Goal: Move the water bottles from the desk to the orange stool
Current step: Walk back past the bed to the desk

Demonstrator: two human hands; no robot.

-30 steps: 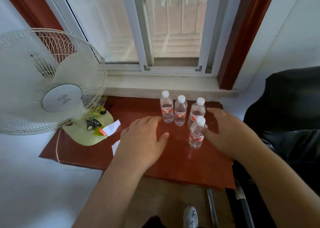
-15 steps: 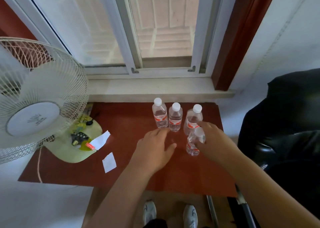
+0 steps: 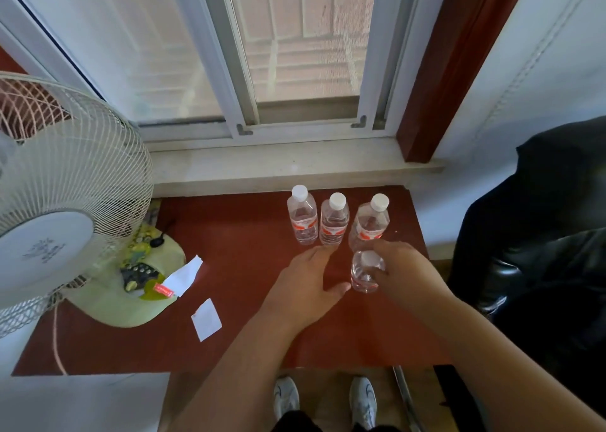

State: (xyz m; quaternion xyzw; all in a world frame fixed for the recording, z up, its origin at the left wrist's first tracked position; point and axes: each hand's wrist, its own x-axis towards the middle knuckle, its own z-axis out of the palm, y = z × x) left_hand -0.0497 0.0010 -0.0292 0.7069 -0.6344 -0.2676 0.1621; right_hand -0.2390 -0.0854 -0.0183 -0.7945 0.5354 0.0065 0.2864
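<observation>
Several small clear water bottles with white caps and red labels stand on the red-brown desk (image 3: 249,235). Three form a back row: a left bottle (image 3: 302,215), a middle bottle (image 3: 333,220) and a right bottle (image 3: 372,223). A nearer bottle (image 3: 363,272) stands in front of them. My right hand (image 3: 405,274) curls round this near bottle from its right side. My left hand (image 3: 305,287) lies flat on the desk just left of it, fingers straight, fingertips close to the middle bottle. The orange stool is not in view.
A white table fan (image 3: 59,195) on a pale green base (image 3: 118,297) fills the desk's left side. Two paper scraps (image 3: 206,318) lie near it. A black chair (image 3: 541,235) stands at the right. The window sill (image 3: 278,166) runs behind the desk.
My right hand has closed round the near bottle. My left hand has slid forward toward the bottle row. The view has tipped further down, so my feet show under the desk.
</observation>
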